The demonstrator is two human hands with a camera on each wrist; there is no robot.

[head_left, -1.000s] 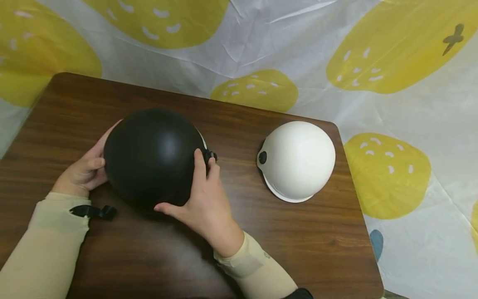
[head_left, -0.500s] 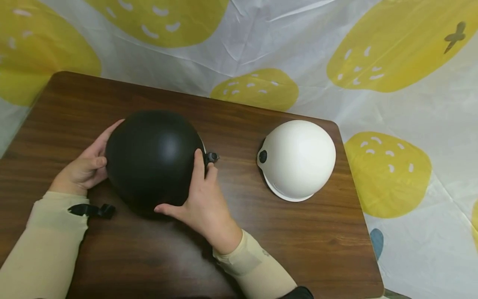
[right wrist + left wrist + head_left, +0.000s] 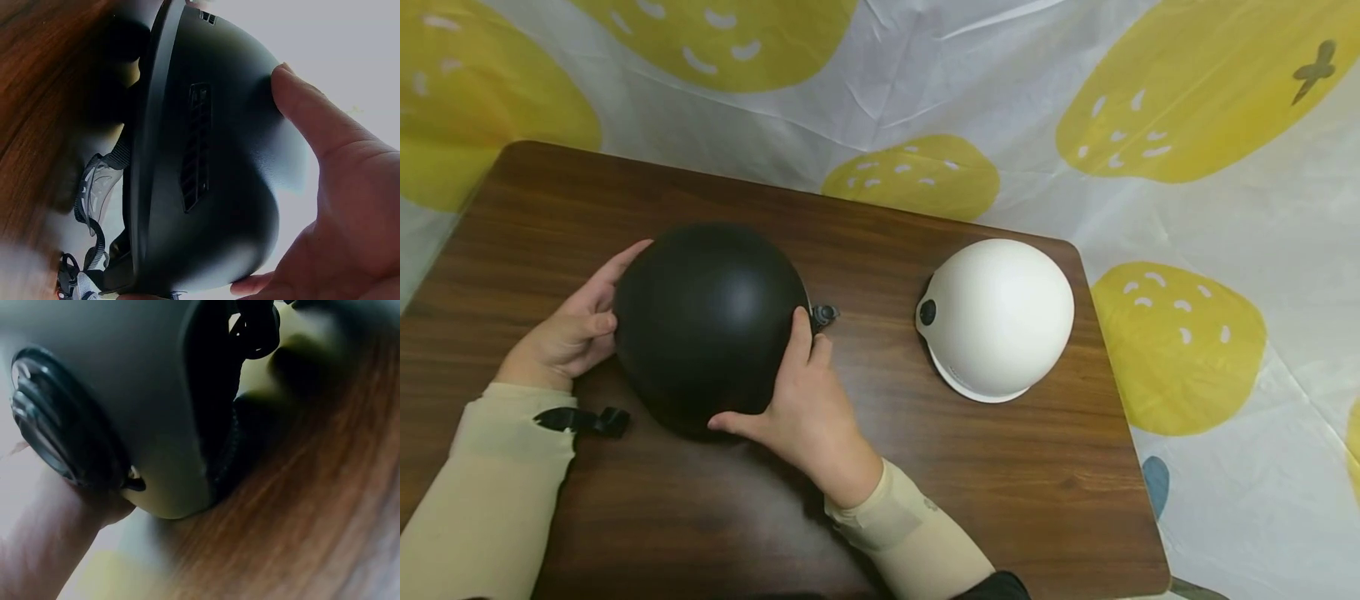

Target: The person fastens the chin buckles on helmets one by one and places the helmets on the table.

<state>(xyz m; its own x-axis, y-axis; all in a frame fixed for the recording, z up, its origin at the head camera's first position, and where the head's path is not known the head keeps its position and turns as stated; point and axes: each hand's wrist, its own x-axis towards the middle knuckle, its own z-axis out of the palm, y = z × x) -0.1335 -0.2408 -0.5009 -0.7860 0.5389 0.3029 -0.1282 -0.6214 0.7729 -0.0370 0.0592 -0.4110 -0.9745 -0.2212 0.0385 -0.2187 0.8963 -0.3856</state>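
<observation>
A black helmet (image 3: 711, 325) stands dome up on the left half of the brown table, held from both sides. My left hand (image 3: 568, 337) grips its left side, with some fingers hidden behind the shell. At its right side my right hand (image 3: 812, 408) spreads thumb and fingers round the near right curve. A small buckle (image 3: 825, 315) pokes out by the right fingertips. In the left wrist view a round dial (image 3: 59, 419) shows on the shell close to the table. The right wrist view shows a slotted vent (image 3: 197, 147) and a hanging strap (image 3: 97, 187).
A white helmet (image 3: 1000, 321) with a black round button sits at the table's right end. The wooden table (image 3: 1000, 492) has rounded corners. Behind it hangs a white cloth (image 3: 925, 75) with yellow fruit prints. A black clip (image 3: 583, 420) is on the left sleeve.
The black helmet has come slightly nearer to me, with both hands staying on it. My right fingers have slid a little down its side, so more of the buckle shows. The white helmet stays put.
</observation>
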